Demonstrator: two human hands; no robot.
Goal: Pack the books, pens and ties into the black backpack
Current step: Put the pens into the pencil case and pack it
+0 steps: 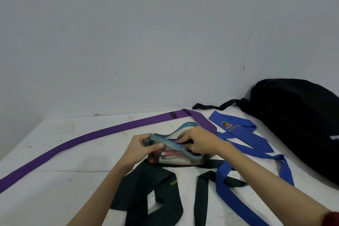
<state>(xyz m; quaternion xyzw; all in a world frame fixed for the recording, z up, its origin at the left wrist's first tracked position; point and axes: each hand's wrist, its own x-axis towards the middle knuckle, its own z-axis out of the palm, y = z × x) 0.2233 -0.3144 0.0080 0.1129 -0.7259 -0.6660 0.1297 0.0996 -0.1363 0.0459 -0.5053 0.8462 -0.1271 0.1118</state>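
Two bare forearms; a dark red sleeve [332, 218] edge on the right arm.

White table [55, 152] carries ties [244, 139], pouch [176, 158], backpack [297, 124].

A plain grey wall [146, 33] with a thin crack [249, 42] rises behind the scuffed white surface [64, 152].

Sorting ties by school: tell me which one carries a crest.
The blue tie, lying beside the black backpack; the purple tie and dark green tie show none.
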